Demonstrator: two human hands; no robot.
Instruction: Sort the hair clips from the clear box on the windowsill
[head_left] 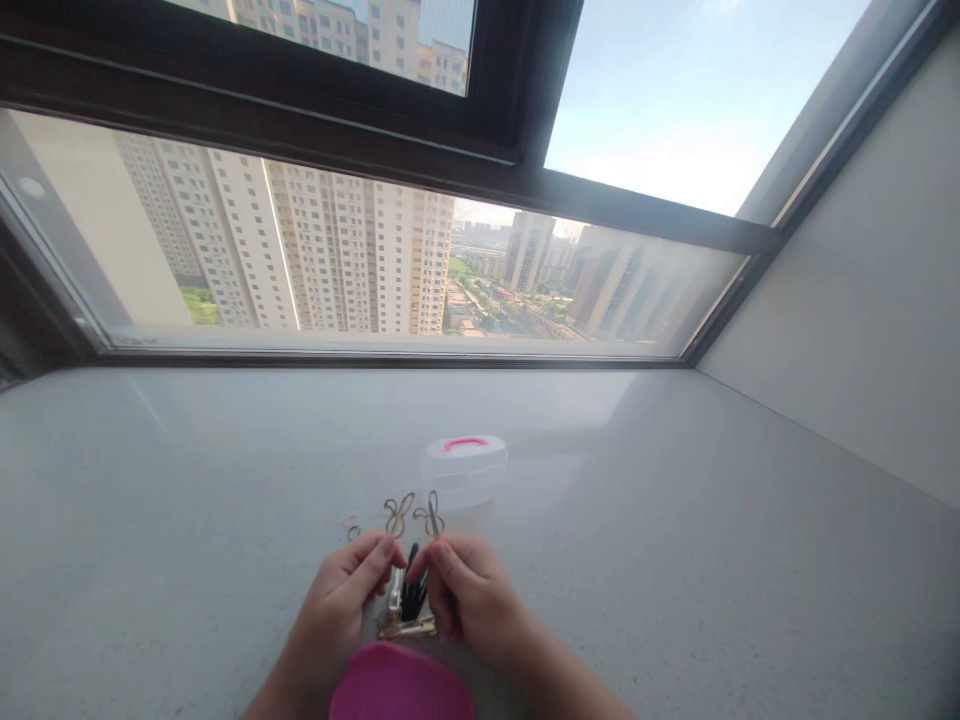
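My left hand (pixel 341 600) and my right hand (pixel 469 590) meet low in the middle of a pale grey windowsill (pixel 187 500). My right fingers pinch a thin gold hair clip (pixel 433 515) that stands up above them. A second gold clip (pixel 397 513) lies just beyond my left fingertips. Between the hands lie a black clip (pixel 412 595) and a gold barrette (pixel 406 628). My left thumb and fingers are curled close to these; whether they grip one I cannot tell.
A clear plastic tub with a pink handle on its lid (pixel 463 478) stands just beyond the hands. A pink rounded object (pixel 401 685) sits at the bottom edge. Small rings (pixel 352 525) lie left of the clips. A window (pixel 420 270) and a wall (pixel 862 330) bound the sill.
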